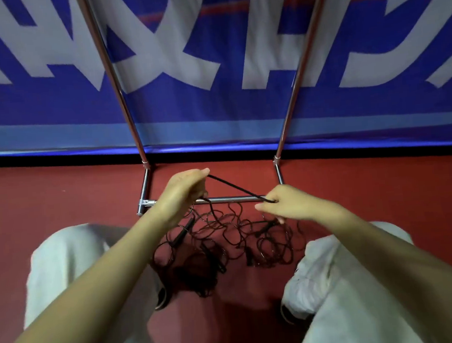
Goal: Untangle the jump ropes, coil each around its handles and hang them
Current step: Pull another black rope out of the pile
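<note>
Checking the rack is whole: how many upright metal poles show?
2: the left pole and the right pole, both rising from the floor bar before the blue banner.

Bare forearms [97,262] — pale grey trousers [62,265], dark shoes [162,298].

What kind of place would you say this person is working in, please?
Probably a sports hall or gym: a red sports-type floor, a big blue banner along the wall, a chrome rack, and tangled jump ropes on the floor.
</note>
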### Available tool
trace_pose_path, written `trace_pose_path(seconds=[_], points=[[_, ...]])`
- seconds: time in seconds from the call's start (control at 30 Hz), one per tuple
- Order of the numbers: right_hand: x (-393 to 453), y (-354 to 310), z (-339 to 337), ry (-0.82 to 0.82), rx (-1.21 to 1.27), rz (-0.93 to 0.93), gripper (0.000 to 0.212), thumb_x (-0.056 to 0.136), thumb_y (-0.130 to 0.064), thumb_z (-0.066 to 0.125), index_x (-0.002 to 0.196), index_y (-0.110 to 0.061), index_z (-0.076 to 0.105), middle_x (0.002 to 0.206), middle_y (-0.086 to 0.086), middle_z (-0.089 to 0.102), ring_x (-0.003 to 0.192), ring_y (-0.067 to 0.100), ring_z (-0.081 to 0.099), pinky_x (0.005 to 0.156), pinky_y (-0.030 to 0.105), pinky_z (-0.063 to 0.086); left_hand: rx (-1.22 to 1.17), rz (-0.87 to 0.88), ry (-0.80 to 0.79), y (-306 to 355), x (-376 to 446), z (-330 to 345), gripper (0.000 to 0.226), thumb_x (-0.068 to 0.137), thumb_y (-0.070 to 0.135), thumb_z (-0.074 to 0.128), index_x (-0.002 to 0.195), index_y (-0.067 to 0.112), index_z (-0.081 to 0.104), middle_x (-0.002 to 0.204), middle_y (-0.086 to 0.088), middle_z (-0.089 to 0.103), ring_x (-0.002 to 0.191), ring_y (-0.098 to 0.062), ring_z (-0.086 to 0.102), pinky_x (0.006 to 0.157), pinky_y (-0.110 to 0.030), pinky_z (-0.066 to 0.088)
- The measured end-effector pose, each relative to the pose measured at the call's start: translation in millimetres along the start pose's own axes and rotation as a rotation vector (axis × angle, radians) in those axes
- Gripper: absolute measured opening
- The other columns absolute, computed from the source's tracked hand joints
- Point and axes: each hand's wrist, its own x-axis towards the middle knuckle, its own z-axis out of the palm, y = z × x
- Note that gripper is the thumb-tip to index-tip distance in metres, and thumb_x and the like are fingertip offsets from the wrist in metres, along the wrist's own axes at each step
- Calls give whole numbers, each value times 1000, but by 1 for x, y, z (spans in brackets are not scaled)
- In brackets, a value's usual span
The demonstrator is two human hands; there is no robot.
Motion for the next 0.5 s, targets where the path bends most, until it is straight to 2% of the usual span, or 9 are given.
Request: trace_pose_path(seconds=[0.07, 0.13, 0.2, 0.27, 0.33, 0.4, 0.47, 0.5], points=[[-9, 10, 8, -38, -109, 47, 53, 95, -44, 56, 49, -16, 57, 48, -4, 58, 51, 8, 55, 65, 25, 45, -206, 26, 94, 7, -12, 1, 41, 89, 19, 57, 56, 28, 33, 51, 10, 21, 44, -9, 19, 56, -23, 35], [-11, 17, 10, -76, -182, 105, 55, 95, -47, 54, 48, -17, 60, 54, -3, 59, 60, 12, 56, 73, 28, 47, -427, 66, 251, 17, -21, -7, 44, 94, 11, 51, 57, 26, 33, 46, 11, 21, 40, -7, 19, 53, -22, 32], [-9, 20, 6, -2, -91, 113, 49, 95, -45, 55, 54, -18, 60, 58, -3, 60, 63, 13, 57, 72, 29, 46, -579, 108, 414, 30, -27, -23, 46, 96, 9, 46, 53, 24, 38, 43, 10, 22, 39, -7, 18, 49, -19, 29], [-9, 16, 4, 169, 137, 93, 41, 93, -38, 60, 60, -16, 54, 58, 2, 57, 61, 18, 56, 63, 28, 46, -638, 134, 574, 36, -32, -39, 52, 96, 10, 46, 46, 24, 41, 42, 10, 24, 37, -7, 19, 46, -19, 25], [-16, 6, 1, 276, 566, 63, 35, 92, -26, 63, 63, -14, 47, 53, 3, 40, 52, 19, 44, 49, 23, 42, -485, 117, 745, 37, -33, -48, 44, 95, 13, 50, 54, 23, 38, 40, 10, 27, 35, -7, 23, 44, -21, 23], [-29, -6, -5, 262, 1254, -64, 28, 87, -23, 60, 64, -15, 48, 46, -5, 26, 40, 10, 27, 41, 19, 29, -59, 40, 838, 33, -31, -52, 37, 94, 22, 56, 59, 22, 43, 42, 10, 39, 39, -10, 32, 46, -24, 28], [-45, -11, -20, 254, 1819, -274, 23, 85, -24, 53, 65, -13, 56, 44, -9, 26, 36, 5, 23, 40, 18, 19, 311, 12, 732, 22, -28, -50, 30, 93, 29, 62, 63, 24, 59, 63, 3, 58, 59, -14, 47, 60, -28, 37], [-52, -11, -26, 297, 1947, -357, 23, 86, -24, 51, 68, -11, 58, 45, -9, 28, 37, 5, 24, 40, 18, 18, 464, -23, 625, 14, -27, -46, 26, 93, 31, 63, 68, 25, 66, 77, 0, 64, 73, -15, 54, 70, -28, 40]])
